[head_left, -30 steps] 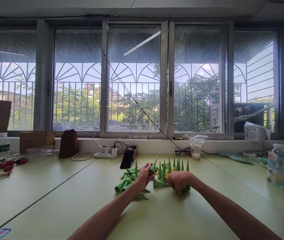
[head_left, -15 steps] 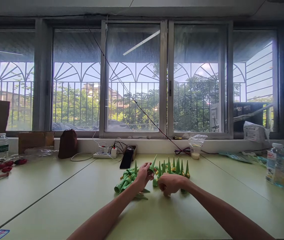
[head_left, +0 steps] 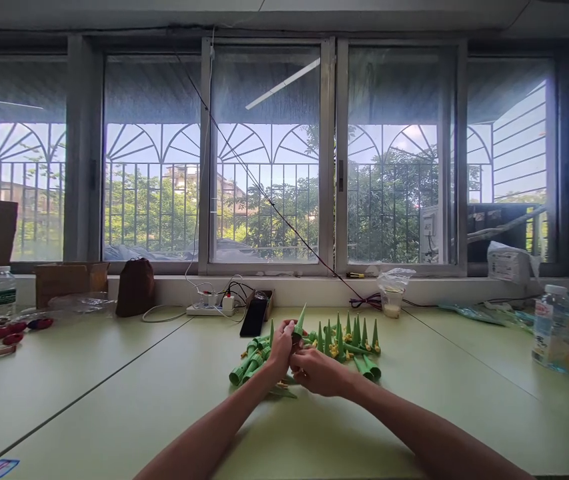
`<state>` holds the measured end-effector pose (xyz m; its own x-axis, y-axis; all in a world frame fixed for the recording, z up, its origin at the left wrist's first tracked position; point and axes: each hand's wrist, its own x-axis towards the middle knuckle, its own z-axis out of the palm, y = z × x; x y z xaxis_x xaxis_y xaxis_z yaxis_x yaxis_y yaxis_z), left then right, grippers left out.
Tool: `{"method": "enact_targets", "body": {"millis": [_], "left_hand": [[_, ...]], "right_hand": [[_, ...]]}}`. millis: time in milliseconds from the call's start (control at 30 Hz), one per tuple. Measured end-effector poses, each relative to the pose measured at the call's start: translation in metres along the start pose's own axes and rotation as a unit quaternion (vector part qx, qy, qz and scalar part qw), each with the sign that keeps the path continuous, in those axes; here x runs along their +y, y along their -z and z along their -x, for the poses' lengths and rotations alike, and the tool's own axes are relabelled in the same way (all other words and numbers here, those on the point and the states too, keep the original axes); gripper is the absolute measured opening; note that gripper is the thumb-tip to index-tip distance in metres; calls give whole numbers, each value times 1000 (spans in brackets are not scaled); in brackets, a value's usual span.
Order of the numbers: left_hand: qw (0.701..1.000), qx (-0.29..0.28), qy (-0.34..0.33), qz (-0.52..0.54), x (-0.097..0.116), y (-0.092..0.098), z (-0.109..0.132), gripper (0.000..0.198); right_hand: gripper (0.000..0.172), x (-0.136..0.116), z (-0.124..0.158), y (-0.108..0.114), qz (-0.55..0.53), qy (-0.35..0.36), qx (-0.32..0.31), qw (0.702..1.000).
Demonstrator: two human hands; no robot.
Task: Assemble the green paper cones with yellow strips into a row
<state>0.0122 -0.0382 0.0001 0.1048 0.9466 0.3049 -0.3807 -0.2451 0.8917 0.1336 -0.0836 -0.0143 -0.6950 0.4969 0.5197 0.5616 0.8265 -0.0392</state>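
Observation:
My left hand is closed around a green cone whose tip points up. Just below and to the right, my right hand is closed with its fingertips against the base of that cone; what they pinch is too small to make out. Green rolled tubes and more cones lie in a pile left of my hands. On the right stand several upright green cones with small yellow pieces round their bases. Two green tubes lie in front of them.
Behind the work lie a black phone, a power strip and a plastic cup. A brown bag stands back left, a bottle on the right. Red items lie far left.
My right hand has moved left from beside the standing cones to the cone in my left hand, uncovering the tubes at right. The held cone has shifted slightly left.

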Motion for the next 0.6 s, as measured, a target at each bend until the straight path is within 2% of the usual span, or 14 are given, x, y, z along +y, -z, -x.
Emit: {"method": "enact_targets", "body": {"millis": [167,400,600], "left_hand": [[1000,-8,-4,4,3,0,3,29],[1000,-23,12,14,-2,0,0,30],[999,-34,13,9,-4,2,-1,29]], "right_hand": [[16,4,2,-5,-7,-60,-19,998],[17,-11,12,10,31,-76,-74,994],[17,-17,18,18,84,-119,-112,983]]}}
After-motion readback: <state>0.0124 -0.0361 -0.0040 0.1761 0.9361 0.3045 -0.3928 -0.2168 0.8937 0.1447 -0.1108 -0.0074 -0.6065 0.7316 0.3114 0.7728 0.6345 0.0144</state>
